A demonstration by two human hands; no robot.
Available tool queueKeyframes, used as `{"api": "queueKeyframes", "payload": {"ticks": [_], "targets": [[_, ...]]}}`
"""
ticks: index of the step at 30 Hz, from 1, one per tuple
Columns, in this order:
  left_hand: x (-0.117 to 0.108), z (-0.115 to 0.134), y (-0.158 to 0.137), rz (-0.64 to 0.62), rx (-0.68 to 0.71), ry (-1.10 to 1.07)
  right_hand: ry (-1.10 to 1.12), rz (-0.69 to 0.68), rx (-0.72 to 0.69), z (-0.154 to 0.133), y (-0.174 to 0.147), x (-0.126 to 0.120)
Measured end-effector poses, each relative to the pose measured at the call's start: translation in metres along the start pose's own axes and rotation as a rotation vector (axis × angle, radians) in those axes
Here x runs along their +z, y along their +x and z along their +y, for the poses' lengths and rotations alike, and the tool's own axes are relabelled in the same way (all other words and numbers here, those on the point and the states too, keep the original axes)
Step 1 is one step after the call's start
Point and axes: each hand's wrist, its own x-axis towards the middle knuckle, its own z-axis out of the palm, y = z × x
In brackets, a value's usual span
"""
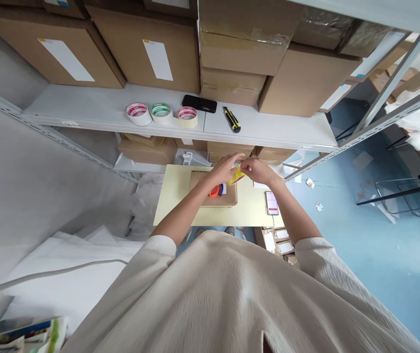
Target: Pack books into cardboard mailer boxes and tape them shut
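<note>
Both hands meet over a small open cardboard box point(230, 197) on a pale yellow table point(175, 196). My left hand point(224, 169) and my right hand point(256, 170) together grip a small yellow packaged item point(236, 175) just above the box. Inside the box lie an orange item point(214, 190) and a small blue one point(222, 188). A phone with a lit screen point(272, 202) rests on the table right of the box, near my right forearm.
A white shelf point(254, 128) above the table carries three tape rolls point(161, 113), a black device point(199, 103) and a yellow utility knife point(231, 119), with cardboard cartons point(151, 49) behind. More cartons sit on the lower shelf. White packing sheets point(70, 274) pile at left; blue floor at right.
</note>
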Motion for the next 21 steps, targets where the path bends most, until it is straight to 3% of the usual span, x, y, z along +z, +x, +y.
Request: {"api": "queueKeyframes", "payload": {"ticks": [7, 16, 21], "targets": [[-0.003, 0.007, 0.004, 0.024, -0.112, 0.021, 0.022, 0.099, 0.004, 0.006, -0.001, 0.003], [0.005, 0.018, 0.004, 0.029, -0.148, 0.162, 0.162, 0.176, 0.089, 0.007, -0.004, 0.008], [0.006, 0.016, 0.004, 0.081, -0.188, 0.183, 0.400, 0.364, 0.234, 0.011, -0.013, 0.033]]}}
